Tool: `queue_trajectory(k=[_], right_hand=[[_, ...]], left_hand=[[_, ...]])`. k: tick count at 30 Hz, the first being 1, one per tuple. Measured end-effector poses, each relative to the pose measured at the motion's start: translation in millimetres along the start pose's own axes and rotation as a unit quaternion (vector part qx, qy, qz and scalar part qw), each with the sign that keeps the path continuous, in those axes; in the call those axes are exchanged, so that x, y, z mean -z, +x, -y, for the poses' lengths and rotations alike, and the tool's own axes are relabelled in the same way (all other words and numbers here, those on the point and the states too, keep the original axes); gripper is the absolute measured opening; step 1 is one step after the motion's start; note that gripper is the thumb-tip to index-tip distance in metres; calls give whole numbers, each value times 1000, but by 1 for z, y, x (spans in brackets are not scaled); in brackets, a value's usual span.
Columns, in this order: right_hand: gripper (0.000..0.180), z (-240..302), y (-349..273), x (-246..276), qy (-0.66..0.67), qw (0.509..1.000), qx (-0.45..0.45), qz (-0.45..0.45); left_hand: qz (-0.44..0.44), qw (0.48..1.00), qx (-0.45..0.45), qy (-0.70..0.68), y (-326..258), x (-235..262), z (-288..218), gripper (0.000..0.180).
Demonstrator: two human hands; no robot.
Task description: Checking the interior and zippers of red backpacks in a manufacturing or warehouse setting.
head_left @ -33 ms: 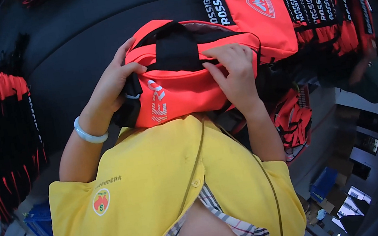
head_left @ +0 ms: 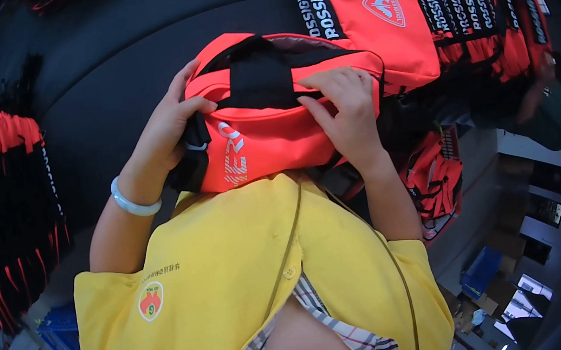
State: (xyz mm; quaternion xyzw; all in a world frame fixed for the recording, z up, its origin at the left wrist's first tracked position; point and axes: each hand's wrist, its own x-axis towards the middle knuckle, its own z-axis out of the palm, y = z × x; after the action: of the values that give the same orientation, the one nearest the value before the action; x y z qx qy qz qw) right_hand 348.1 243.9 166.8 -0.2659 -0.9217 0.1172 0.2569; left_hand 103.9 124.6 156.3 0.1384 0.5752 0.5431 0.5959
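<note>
Two bare hands grip one bright orange-red bag (head_left: pixel 269 141) that lies on the dark work table (head_left: pixel 105 78), close against the person's yellow shirt (head_left: pixel 237 273). The bag sits between the hands, its black handle panel (head_left: pixel 261 78) facing up at the middle of its top edge and its opening towards the far side.

The left hand (head_left: pixel 172 132) clamps the bag's left end: the fingers curl over the upper corner, closed on the fabric, while the thumb presses near a black strap and buckle (head_left: pixel 193 154) that hangs at that side. The wrist is bent slightly inward and wears a pale bangle (head_left: pixel 132 201); the forearm comes up from the lower left.

The right hand (head_left: pixel 347 116) lies flat on the bag's upper right part, fingers close together and bent at the knuckles, their tips pressing on the seam just beside the black panel. Whether they pinch anything there I cannot tell. Its forearm runs down along the bag's right side.

Beyond the held bag lies a second orange-red bag (head_left: pixel 373 14) with a black lettered strap, touching the first at its far right corner. A stack of similar straps (head_left: pixel 485 6) lies at the right, and a heap of red and black pieces (head_left: pixel 5 183) well apart at the left.
</note>
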Motion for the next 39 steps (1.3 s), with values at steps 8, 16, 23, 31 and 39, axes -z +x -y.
queue_trajectory(k=[8, 16, 23, 31, 39], right_hand=[[15, 2, -7, -11, 13, 998, -7, -67], [10, 14, -26, -12, 171, 955, -95, -222], [14, 24, -40, -28, 109, 983, -42, -138], [17, 26, -48, -37, 114, 981, -49, -152], [19, 30, -64, -38, 175, 971, -72, -147]], left_hand=[[10, 999, -12, -33, 1, -4, 5, 81], [17, 999, 0, -37, 1, -4, 3, 84], [17, 999, -13, -39, 5, -4, 6, 83], [11, 999, -3, -34, 2, -12, 0, 82], [-4, 998, -32, -47, 5, -5, 14, 81]])
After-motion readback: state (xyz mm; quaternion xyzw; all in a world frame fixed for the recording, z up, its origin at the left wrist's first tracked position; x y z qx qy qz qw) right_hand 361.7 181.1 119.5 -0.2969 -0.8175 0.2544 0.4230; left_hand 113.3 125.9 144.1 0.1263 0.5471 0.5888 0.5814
